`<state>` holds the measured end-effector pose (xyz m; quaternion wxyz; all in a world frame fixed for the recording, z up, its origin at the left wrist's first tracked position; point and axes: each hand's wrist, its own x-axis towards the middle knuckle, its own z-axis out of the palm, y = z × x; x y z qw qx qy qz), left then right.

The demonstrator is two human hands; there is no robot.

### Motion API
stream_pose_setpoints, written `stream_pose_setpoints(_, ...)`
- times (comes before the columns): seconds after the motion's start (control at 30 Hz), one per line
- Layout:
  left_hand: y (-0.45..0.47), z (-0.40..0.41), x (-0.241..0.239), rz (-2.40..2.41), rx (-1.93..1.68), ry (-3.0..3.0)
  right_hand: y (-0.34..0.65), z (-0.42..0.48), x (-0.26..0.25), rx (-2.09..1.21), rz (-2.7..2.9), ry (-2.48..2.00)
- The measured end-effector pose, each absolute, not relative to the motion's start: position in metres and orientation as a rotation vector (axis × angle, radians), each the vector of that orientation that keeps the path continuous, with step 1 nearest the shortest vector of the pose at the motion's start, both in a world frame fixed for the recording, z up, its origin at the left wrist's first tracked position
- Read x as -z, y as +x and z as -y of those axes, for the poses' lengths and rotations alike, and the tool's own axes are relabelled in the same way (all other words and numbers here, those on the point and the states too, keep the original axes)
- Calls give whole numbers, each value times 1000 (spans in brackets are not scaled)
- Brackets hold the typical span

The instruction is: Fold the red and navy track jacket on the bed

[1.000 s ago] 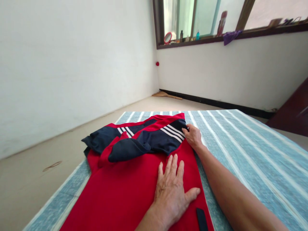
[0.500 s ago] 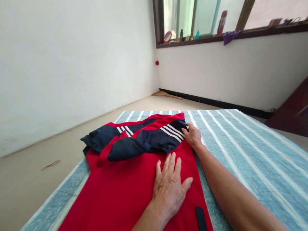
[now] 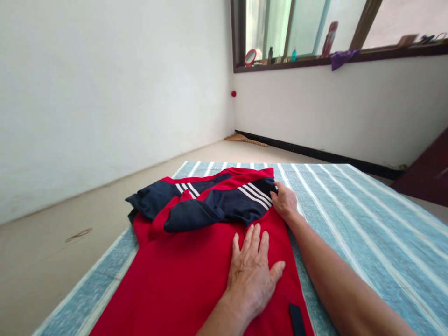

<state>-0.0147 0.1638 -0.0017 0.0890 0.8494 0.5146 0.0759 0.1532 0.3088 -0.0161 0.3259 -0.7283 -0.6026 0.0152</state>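
A red and navy jacket (image 3: 196,266) with white stripes on its sleeves lies on the striped bed cover. Its sleeves are folded across the far end, where the cloth is bunched at the left. My left hand (image 3: 252,270) rests flat on the red body, fingers stretched out and thumb apart. At the far right edge, beside the white stripes, my right hand (image 3: 284,201) has its fingers curled against the navy cloth and pinches that edge. Part of its fingertips is hidden. A small dark patch (image 3: 297,320) shows near the jacket's lower right side.
The blue and white striped cover (image 3: 345,224) spreads out to the right. Beyond it a broom (image 3: 245,139) lies on the floor by the wall. A thin loop (image 3: 79,234) lies on the floor at left. Bottles, a round mirror (image 3: 250,57) and purple cloth (image 3: 343,59) are on the windowsill.
The view has turned slightly left, so everything sits a little farther right in it. Both hands keep about the same places on the jacket.
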Motion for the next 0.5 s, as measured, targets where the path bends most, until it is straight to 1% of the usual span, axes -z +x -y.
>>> stream_pose_setpoints(0.13,-15,-164,4,-1528,-246,2517,146,-301,-4,-26,1575,-1827)
stream_pose_setpoints(0.27,-16,-164,5,-1532,-281,2510,134,-279,-15,-122,1670,-1699)
stream_pose_setpoints(0.4,-16,-166,3,-1529,-269,2491,124,-250,1,-245,1826,-1550)
stream_pose_setpoints(0.5,-16,-166,-2,-1538,-242,2482,119,-238,19,-203,1909,-1522)
